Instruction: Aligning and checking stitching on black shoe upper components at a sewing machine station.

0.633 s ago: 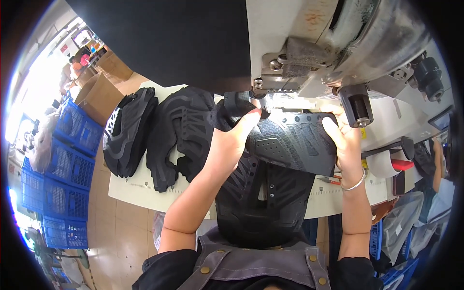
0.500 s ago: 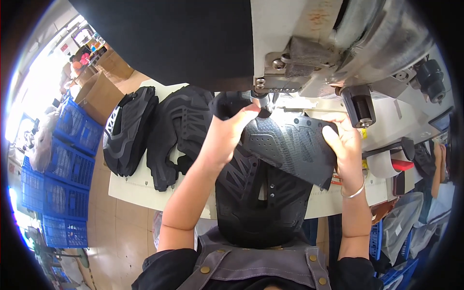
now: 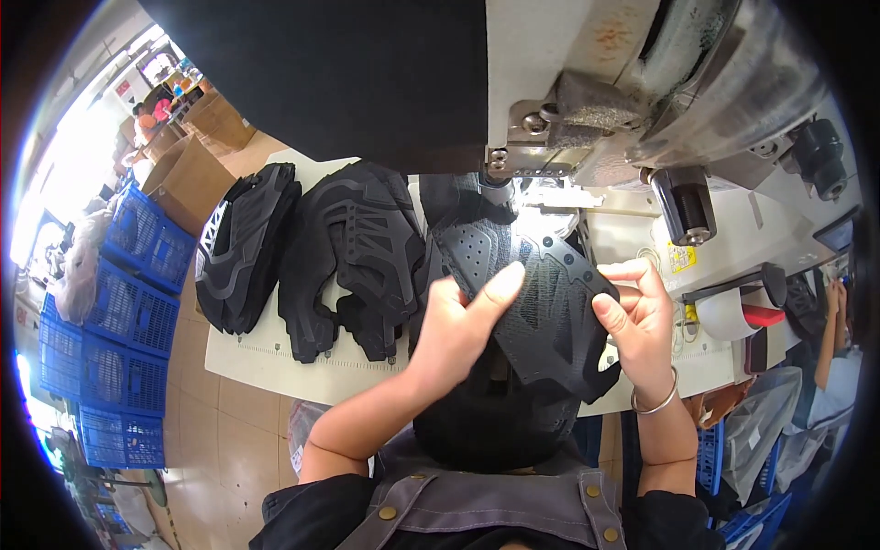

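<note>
A black shoe upper (image 3: pixel 545 312) with perforations and raised patterns is spread between my two hands, below the head of a sewing machine (image 3: pixel 587 119). My left hand (image 3: pixel 466 325) grips its left side, the thumb lying on top and the fingers hidden beneath. At its right edge my right hand (image 3: pixel 640 316) pinches the material between thumb and fingers. The far end of the upper reaches the lit area by the needle, where details are too bright to make out. More black uppers (image 3: pixel 486 426) lie under it at the table's near edge, over my lap.
Stacks of black uppers (image 3: pixel 367 229) lie on the white table (image 3: pixel 266 353) to the left. Blue crates (image 3: pixel 124 371) and an open cardboard box (image 3: pixel 188 183) stand beyond on the floor. A dark cylindrical machine part (image 3: pixel 683 206) juts out at right. Another person's arm (image 3: pixel 830 335) shows far right.
The upper has come toward me and turned, its right end swinging down. My left hand has moved from beside the needle to nearer me; my right hand has also come lower.
</note>
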{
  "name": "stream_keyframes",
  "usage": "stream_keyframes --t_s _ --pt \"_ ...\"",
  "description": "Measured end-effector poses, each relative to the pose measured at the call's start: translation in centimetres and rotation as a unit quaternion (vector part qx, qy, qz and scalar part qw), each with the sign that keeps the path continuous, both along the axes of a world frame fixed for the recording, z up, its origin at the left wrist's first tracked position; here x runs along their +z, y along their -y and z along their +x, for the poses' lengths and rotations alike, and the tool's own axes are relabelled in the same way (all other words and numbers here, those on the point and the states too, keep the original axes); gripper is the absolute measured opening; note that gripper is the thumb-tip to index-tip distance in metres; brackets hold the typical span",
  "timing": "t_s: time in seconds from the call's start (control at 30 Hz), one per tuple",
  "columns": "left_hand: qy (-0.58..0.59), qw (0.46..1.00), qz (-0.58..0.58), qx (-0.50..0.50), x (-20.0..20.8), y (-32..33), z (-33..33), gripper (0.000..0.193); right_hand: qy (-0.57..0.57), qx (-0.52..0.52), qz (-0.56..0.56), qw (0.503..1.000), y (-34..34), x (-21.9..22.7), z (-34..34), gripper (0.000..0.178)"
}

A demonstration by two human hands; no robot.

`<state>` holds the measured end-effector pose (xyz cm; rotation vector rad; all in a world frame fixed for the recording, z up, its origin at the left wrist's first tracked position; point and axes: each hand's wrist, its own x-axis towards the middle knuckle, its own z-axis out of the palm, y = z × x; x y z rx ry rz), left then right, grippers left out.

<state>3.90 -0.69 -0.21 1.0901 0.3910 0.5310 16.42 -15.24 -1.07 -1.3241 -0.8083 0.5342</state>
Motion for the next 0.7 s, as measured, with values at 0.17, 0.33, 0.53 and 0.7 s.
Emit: stream_keyframes --t_s 0.17,0.33,0.53,0.7 --pt "-0.022 0.996 0.084 -0.031 -0.8 1.6 -0.8 0.017 -0.029 -0.004 0.016 0.999 -0.4 0.2 -1.0 0.023" --pt "0.006 1.000 0.005 -0.019 -0.5 0.7 -1.7 0.018 0.151 0.026 0.070 0.986 0.0 -0.9 0.0 0.010" --pt "-0.023 0.997 0.023 -0.075 -0.6 -1.3 -2.1 0.019 0.025 0.049 0.004 0.998 -3.6 -2.5 10.4 0.034" --pt "-0.023 0.994 0.045 -0.096 -0.3 -2.3 -2.6 0.018 -0.144 0.063 0.012 0.987 0.2 3.4 5.6 0.043"
